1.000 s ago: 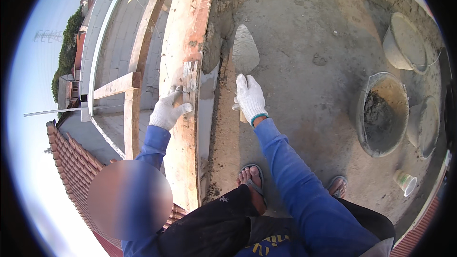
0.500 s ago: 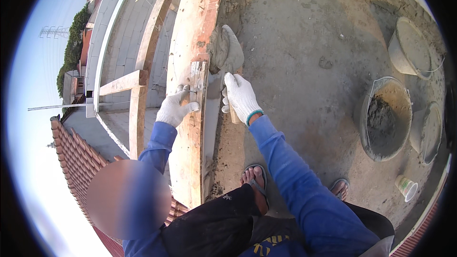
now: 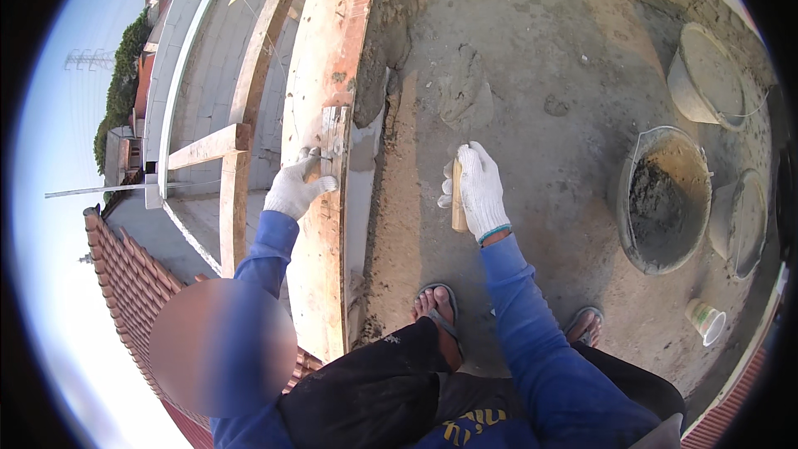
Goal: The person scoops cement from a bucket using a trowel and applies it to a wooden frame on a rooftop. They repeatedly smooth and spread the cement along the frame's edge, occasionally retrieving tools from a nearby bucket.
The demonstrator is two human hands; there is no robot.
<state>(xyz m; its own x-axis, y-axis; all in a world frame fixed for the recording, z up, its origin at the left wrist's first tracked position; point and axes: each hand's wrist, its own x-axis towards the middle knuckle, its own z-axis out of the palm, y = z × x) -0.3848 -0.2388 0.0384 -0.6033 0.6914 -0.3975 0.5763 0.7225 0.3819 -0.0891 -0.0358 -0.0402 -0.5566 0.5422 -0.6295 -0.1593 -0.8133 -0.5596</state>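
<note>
- Far left: red roof tiles and pale wooden beams, well below the work spot.
- Next, a long orange plank set on edge along the rim of the slab, likely as a form to keep wet mix from sliding off.
- Left hand in a white glove, grip closed on a small flat wooden float. Float pressed flat on the top of the plank, likely to smooth the fresh edge and steady the body.
- Just right of the plank, a strip of wet grey mortar packed into the edge.
- Right hand in a white glove, grip closed round the wooden handle of a trowel. Blade pointed away, down on a small mortar heap on the concrete floor, near enough to scoop from.
- Lower down, two feet in sandals, close by the plank.
- Further right, a round pan with dark wet mix inside, kept within reach.
- Beside that, a second pan tipped on its side, and a third pan higher up.
- Low at the right, a small pale cup on the floor, apart from the pans.
</note>
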